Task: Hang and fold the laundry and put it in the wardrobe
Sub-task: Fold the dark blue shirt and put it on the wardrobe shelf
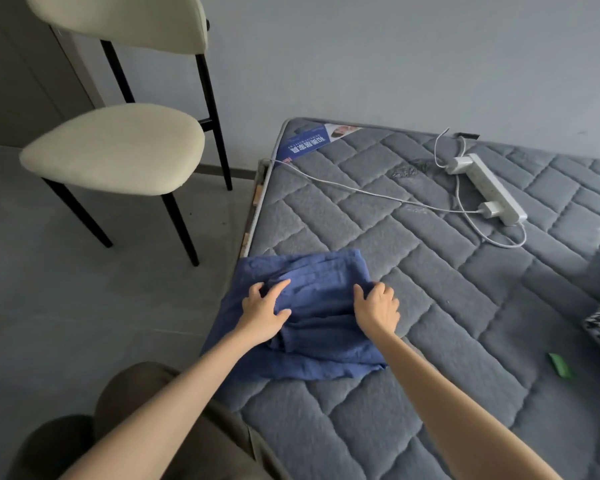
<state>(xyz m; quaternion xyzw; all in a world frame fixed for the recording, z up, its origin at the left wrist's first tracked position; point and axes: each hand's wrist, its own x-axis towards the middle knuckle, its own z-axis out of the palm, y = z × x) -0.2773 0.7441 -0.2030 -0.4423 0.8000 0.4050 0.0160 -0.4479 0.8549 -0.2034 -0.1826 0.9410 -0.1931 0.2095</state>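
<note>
the garment (321, 358), blue and partly folded, lies on the near left edge of the mattress (430, 306), and its left side droops a little over that edge. its long axis runs away from the person, near to far. a smaller folded layer sits on top of a wider one.

the left hand (265, 311) rests on the top layer with fingers spread and mostly straight, pressing the cloth flat rather than holding it. the right hand (378, 306) is at the garment's right edge, its grip narrow, fingers curled over that edge and holding it. both hands are at about the same depth, left and right of the fold's middle, so the cloth lies between them. the right hand seems the one placed to carry its edge across toward the left, while the left pins the layer.

no wardrobe, hanger or basket shows, so where the garment goes cannot be told here. on the far mattress lie a power strip (492, 188) with plugs and a cable, well apart from the garment. a chair (118, 147) stands on the floor to the left.
</note>
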